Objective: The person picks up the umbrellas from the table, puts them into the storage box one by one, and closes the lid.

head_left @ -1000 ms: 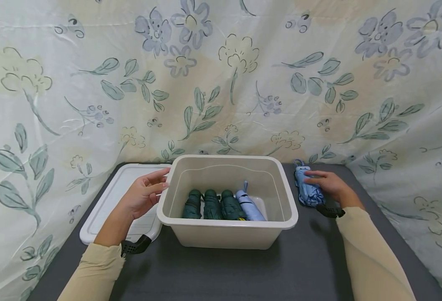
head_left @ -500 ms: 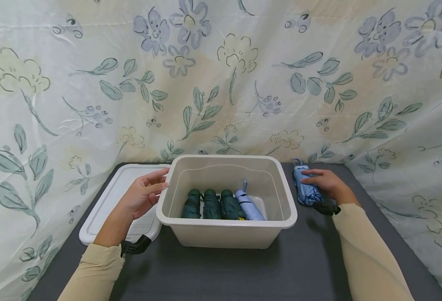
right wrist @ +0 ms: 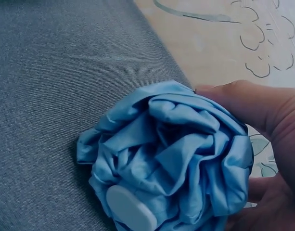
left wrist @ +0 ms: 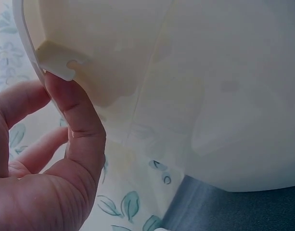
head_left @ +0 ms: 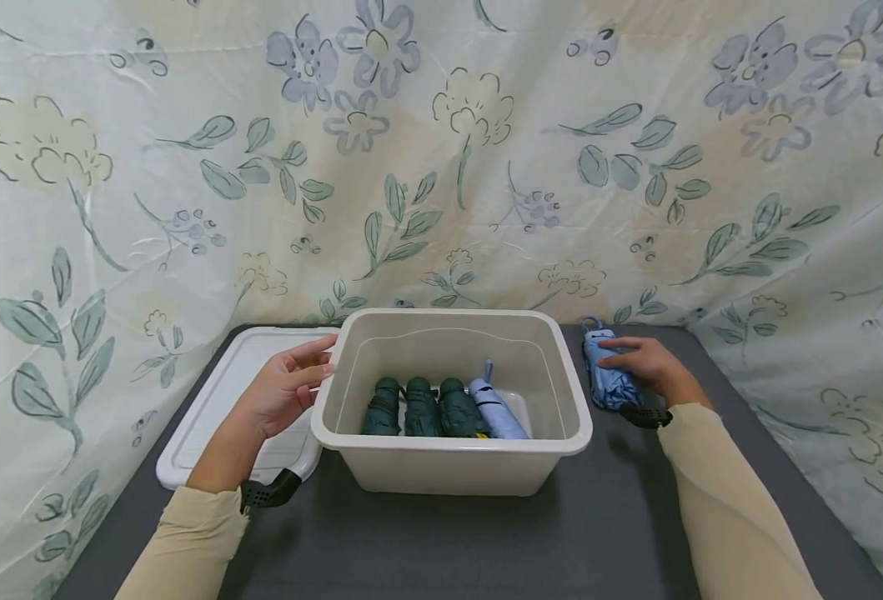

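Note:
A beige plastic storage bin (head_left: 456, 467) stands in the middle of the head view. Inside lie three dark green folded umbrellas (head_left: 422, 408) and one light periwinkle folded umbrella (head_left: 498, 410), side by side. My left hand (head_left: 291, 385) pinches the bin's left rim, the thumb beneath its edge in the left wrist view (left wrist: 75, 110). To the right of the bin, a blue folded umbrella (head_left: 609, 379) lies on the table. My right hand (head_left: 651, 367) holds it from the right side. Its crumpled fabric end and a pale oval tab (right wrist: 131, 208) face the right wrist camera.
A white lid (head_left: 219, 417) lies flat on the dark grey table (head_left: 441, 550), left of the bin and partly under the left arm. A floral curtain (head_left: 441, 167) hangs behind and along both sides of the table.
My right hand and the blue folded umbrella have shifted very slightly left. The left hand keeps its place at the bin's rim, and the bin stays put.

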Tool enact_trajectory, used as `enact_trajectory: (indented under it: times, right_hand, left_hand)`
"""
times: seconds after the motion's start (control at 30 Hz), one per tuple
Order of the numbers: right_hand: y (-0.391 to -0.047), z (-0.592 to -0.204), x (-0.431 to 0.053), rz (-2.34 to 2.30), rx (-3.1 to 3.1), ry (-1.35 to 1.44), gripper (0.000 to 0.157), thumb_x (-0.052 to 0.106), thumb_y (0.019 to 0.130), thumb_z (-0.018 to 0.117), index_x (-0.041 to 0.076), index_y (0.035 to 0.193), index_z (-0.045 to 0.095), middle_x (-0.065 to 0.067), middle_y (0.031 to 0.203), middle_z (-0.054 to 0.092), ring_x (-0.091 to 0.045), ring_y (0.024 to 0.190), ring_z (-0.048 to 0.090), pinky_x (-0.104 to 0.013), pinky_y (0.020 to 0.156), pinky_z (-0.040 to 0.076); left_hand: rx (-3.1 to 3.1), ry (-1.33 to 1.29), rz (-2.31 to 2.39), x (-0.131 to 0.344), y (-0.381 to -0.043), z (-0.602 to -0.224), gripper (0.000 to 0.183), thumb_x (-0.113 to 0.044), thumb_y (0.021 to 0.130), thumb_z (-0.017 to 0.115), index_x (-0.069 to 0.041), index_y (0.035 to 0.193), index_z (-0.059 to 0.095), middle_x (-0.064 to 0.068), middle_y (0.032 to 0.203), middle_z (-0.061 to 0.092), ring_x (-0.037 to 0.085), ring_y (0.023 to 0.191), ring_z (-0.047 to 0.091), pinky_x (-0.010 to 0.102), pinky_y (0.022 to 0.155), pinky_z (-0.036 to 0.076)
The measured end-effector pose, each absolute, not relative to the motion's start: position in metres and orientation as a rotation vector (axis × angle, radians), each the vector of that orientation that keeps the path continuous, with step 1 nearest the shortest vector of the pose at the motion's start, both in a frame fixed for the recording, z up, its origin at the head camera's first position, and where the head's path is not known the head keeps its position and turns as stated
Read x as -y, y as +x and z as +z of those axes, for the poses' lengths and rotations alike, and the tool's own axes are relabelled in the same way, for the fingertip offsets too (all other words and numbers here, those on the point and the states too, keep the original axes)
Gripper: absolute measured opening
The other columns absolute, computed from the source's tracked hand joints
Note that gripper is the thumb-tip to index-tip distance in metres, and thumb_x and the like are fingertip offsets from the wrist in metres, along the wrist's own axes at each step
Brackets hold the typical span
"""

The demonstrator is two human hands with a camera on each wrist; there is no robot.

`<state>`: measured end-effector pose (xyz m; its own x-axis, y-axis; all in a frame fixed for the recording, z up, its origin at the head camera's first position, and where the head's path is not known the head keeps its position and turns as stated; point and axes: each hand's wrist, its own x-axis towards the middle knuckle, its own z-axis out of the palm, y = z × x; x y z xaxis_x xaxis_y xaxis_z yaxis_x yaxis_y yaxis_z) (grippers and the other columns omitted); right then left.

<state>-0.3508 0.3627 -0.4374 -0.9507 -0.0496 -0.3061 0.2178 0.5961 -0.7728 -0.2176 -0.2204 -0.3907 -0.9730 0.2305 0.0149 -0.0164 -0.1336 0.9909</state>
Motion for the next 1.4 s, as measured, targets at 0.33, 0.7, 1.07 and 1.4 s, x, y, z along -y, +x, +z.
enact_trajectory:
  times: [0.33, 0.7, 1.07, 1.4]
  right_hand:
    - [-0.3549, -0.4424, -0.3620, -1.277, -2.551, 0.198, 0.077, 0.031, 0.089, 0.080, 0.011, 0.155, 0.045, -0.028, 0.168, 0.016, -0.050, 0.148, 0.032, -0.062, 0.118, 0.035]
    - [-0.3542, -0.4419, -0.3618, -1.276, -2.565, 0.198, 0.079, 0.032, 0.088, 0.082, 0.012, 0.154, 0.046, -0.027, 0.168, 0.015, -0.050, 0.150, 0.030, -0.063, 0.119, 0.034]
    - [-0.3525, -0.4429, -0.3593, -1.263, -2.563, 0.237, 0.078, 0.032, 0.088, 0.081, 0.013, 0.155, 0.046, -0.028, 0.169, 0.012, -0.051, 0.150, 0.027, -0.064, 0.120, 0.032]
    - [-0.3554, -0.4455, -0.3616, -1.250, -2.581, 0.276, 0.075, 0.030, 0.087, 0.082, 0.015, 0.153, 0.048, -0.025, 0.169, 0.012, -0.051, 0.153, 0.021, -0.065, 0.121, 0.028]
  left_hand:
    - [-1.907, 0.242, 2.251, 0.2202, -0.2189, -0.3897, 0.062, -0.009, 0.102, 0.062, -0.004, 0.158, 0.035, -0.003, 0.110, 0.071, 0.012, 0.096, 0.074, 0.030, 0.088, 0.062]
    - [-1.887, 0.238, 2.263, 0.2201, -0.2192, -0.3886, 0.064, -0.009, 0.102, 0.062, -0.003, 0.159, 0.033, -0.003, 0.111, 0.070, 0.011, 0.098, 0.074, 0.029, 0.088, 0.061]
    - [-1.905, 0.204, 2.269, 0.2197, -0.2157, -0.3901, 0.064, -0.012, 0.101, 0.064, -0.008, 0.159, 0.036, -0.004, 0.112, 0.069, 0.012, 0.100, 0.074, 0.032, 0.092, 0.060]
    - [-1.872, 0.220, 2.293, 0.2183, -0.2140, -0.3921, 0.066, -0.009, 0.102, 0.062, -0.005, 0.160, 0.032, -0.003, 0.112, 0.070, 0.012, 0.099, 0.075, 0.032, 0.089, 0.061]
